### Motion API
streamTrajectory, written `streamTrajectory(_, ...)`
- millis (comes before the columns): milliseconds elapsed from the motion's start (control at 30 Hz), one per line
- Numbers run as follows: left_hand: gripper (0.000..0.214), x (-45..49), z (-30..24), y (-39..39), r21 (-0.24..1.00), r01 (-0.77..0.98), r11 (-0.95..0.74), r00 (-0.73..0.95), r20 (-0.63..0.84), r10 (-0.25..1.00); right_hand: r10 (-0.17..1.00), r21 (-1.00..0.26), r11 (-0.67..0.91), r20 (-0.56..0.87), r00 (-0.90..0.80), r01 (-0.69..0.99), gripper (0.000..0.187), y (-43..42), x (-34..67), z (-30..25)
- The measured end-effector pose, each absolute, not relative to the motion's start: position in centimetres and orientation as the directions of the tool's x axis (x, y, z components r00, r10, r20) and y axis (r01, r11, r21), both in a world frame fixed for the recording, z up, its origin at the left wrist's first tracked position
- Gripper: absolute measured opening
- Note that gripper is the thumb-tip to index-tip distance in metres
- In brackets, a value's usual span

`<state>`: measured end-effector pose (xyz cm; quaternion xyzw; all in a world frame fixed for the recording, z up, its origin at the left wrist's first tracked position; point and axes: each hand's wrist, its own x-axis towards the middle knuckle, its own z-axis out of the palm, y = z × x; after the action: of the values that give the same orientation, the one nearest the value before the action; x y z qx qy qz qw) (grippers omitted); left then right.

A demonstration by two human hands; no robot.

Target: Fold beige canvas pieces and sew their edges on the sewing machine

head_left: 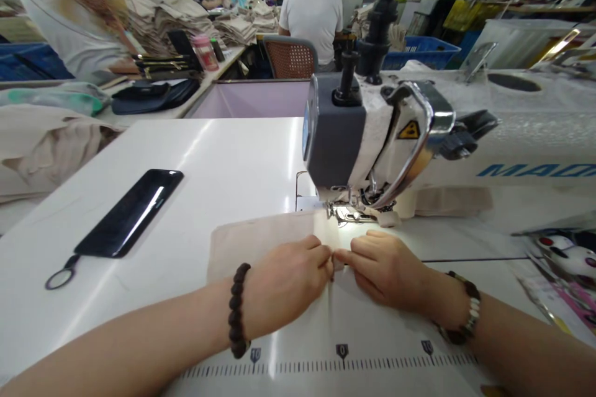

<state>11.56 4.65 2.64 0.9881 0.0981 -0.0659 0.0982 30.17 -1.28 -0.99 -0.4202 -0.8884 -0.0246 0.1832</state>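
Beige fabric panel (265,239): flat on the white table (223,155), right of centre, far edge reaching the presser foot (344,214) of the sewing machine (367,142). Cloth smooth and matte, brightly lit near the needle. Small folded tab (338,264) at the panel's near side.

Left hand (286,285): closed, fingertips pinching the cloth at the tab; dark bead bracelet (237,310) on wrist. Right hand (386,270): closed, gripping the same spot from the other side, fingertips almost meeting those of the left; bracelet of dark and pale beads (465,310) on wrist. Both hands rest low over the table, just in front of the presser foot.

Table: printed ruler scale (342,367) along the near edge, below the hands. Black phone (128,214) lies left of the panel, well apart from it, with a ring strap (60,279) toward the near left. Folded beige cloth (41,149) at the table's left edge.

Room: long factory floor under strip lights. Stacks of beige cloth (181,25) on a neighbouring table (218,74). Co-worker in a white shirt (313,12) sits on a chair (289,57), back turned. Blue crate (421,53) beyond the machine.
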Motion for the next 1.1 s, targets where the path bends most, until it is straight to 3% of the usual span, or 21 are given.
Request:
streamTrajectory(133, 0.017, 11.4, 2.4, 4.7, 0.175, 0.213, -0.961, 0.976, -0.089, 0.2, 0.711, -0.09, 0.675, 0.345, -0.613, 0.732, 0.027, -1.6, 30.1, -0.9)
streamTrajectory(367, 0.021, 11.4, 1.3, 5.9, 0.187, 0.223, -0.957, 0.974, 0.001, 0.228, 0.763, -0.092, 0.606, 0.347, -0.545, 0.79, 0.026, -1.0, 30.0, -1.1)
streamTrajectory(533, 0.022, 11.5, 1.0, 7.2, 0.198, 0.241, -0.95, 0.968, 0.023, 0.251, 0.826, -0.108, 0.519, 0.32, -0.465, 0.848, 0.025, -0.6, 30.1, -1.2)
streamTrajectory(733, 0.023, 12.0, 0.5, 8.8, 0.23, 0.258, -0.938, 0.958, 0.062, 0.279, 0.864, -0.089, 0.442, 0.31, -0.396, 0.893, 0.037, -0.2, 29.7, -1.2)
streamTrajectory(1100, 0.026, 12.4, 0.0, 10.0, 0.256, 0.304, -0.918, 0.93, 0.132, 0.344, 0.874, -0.092, 0.419, 0.31, -0.374, 0.903, 0.036, -0.2, 29.6, -1.3)
